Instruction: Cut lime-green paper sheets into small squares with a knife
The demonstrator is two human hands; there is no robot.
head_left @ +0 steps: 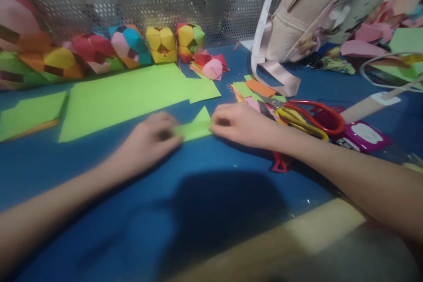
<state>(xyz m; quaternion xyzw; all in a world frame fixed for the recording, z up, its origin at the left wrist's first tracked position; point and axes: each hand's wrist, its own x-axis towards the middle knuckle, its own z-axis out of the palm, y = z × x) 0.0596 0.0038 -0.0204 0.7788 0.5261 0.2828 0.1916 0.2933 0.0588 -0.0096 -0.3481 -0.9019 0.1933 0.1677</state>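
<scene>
A small folded piece of green paper (194, 130) spans the gap between my two hands, with a pointed corner sticking up. My left hand (153, 134) pinches its left end, slightly blurred. At the right end, my right hand (243, 124) grips it between thumb and fingers. Behind them a large green paper sheet (125, 97) lies flat on the blue surface (142, 202). Just past my right hand are scissors with red handles (319, 112), a pair of yellow handles (304, 125) and paper scraps (256, 90).
Folded paper balls (161, 44) line the perforated metal panel (224, 9) at the back. A cream backpack (297, 17) with a dangling strap stands back right. Green paper pieces (33, 112) lie at left, a purple packet (363, 135) and a white cable (372, 103) at right.
</scene>
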